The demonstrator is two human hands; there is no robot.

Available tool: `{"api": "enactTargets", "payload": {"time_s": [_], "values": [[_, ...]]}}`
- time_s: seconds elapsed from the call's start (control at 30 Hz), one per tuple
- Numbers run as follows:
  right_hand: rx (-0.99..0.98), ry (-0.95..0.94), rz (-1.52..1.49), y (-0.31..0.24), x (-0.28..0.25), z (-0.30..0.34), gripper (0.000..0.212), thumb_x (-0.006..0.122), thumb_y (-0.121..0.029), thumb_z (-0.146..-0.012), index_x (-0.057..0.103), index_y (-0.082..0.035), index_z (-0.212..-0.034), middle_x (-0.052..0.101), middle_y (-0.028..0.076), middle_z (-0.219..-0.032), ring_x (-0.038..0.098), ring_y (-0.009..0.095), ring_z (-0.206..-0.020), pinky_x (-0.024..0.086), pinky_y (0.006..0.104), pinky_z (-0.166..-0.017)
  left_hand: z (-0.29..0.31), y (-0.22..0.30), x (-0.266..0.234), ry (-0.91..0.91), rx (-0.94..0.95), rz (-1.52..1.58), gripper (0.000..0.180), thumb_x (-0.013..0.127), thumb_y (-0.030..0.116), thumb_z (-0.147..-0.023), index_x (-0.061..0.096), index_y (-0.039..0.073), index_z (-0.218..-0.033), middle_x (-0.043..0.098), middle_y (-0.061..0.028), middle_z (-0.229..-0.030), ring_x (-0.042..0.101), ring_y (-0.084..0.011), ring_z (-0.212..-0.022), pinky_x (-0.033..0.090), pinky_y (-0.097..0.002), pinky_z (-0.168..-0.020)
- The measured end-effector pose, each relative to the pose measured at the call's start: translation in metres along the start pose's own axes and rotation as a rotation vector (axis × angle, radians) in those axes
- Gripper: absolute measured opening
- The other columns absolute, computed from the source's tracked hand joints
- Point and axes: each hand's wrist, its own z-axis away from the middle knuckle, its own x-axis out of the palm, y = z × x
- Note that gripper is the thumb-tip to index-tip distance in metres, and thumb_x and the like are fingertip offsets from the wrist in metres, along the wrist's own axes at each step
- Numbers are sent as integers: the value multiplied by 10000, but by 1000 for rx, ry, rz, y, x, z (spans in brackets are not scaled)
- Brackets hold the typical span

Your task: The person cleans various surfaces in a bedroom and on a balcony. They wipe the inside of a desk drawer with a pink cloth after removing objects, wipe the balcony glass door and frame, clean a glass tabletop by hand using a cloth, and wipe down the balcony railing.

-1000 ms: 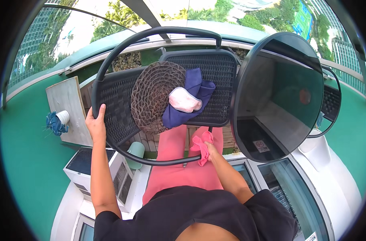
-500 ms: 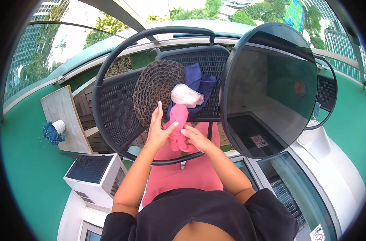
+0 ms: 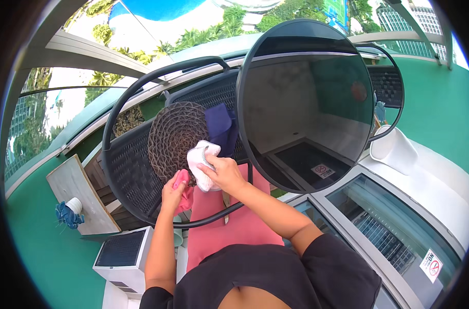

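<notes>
Two hands are working at the seat of a dark wicker chair (image 3: 131,175). The right hand (image 3: 221,172) is closing its fingers around a white cloth (image 3: 199,165), bunched and crumpled, gripping it at its right edge. Just left and below, the left hand (image 3: 173,193) is pinching a pink cloth (image 3: 184,188), mostly hidden in the fist. Below both grips, a pink towel (image 3: 229,226) is hanging over the chair's rail. Touching the white cloth from above, a round woven brown mat (image 3: 172,136) and a navy cloth (image 3: 220,126) are leaning on the backrest. Right of the grip, a dark round tabletop (image 3: 306,103) is standing on edge, crowding the chair. Far right, a small white rectangular sticker with a red circle (image 3: 433,265) is showing on a glass pane.
</notes>
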Motion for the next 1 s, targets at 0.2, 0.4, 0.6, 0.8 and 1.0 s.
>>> {"api": "enactTargets", "payload": {"time_s": [0.2,0.4,0.6,0.8,1.0], "values": [[-484,245,281,-61,-162,14,151,676,-149,-804,646,-25,-884,573,104,-799,580,268,-732,466,385,-690,8,12,9,-120,-6,232,443,606,133,-877,518,-3,-1290,619,-101,-1173,601,-140,-989,472,-259,-864],[-366,100,-77,-80,-206,37,192,630,-128,-867,636,32,-972,571,148,-683,555,261,-587,426,327,-555,41,104,33,-139,77,187,453,574,94,-899,467,3,-1329,586,-127,-1197,612,-168,-967,540,-298,-828],[-35,497,6,-39,-303,28,381,642,-258,-858,595,-5,-1139,642,216,-914,640,293,-810,488,341,-728,35,95,59,-162,146,332,433,566,102,-909,474,-10,-1317,526,-141,-1266,579,-172,-1037,555,-317,-817],[113,447,584,59,-267,10,769,507,-533,-868,282,-77,-1444,224,260,-1476,188,462,-1355,94,631,-1052,13,163,109,-225,-57,470,474,458,319,-972,479,-7,-1315,516,-146,-1288,569,-202,-1067,537,-324,-823],[-579,138,590,21,-163,-85,579,409,-424,-924,332,-155,-1431,289,108,-1491,256,308,-1382,48,616,-1087,-51,165,146,23,-57,537,735,313,551,-964,409,-70,-1344,496,-178,-1328,493,-226,-1204,340,-279,-1034]]}}
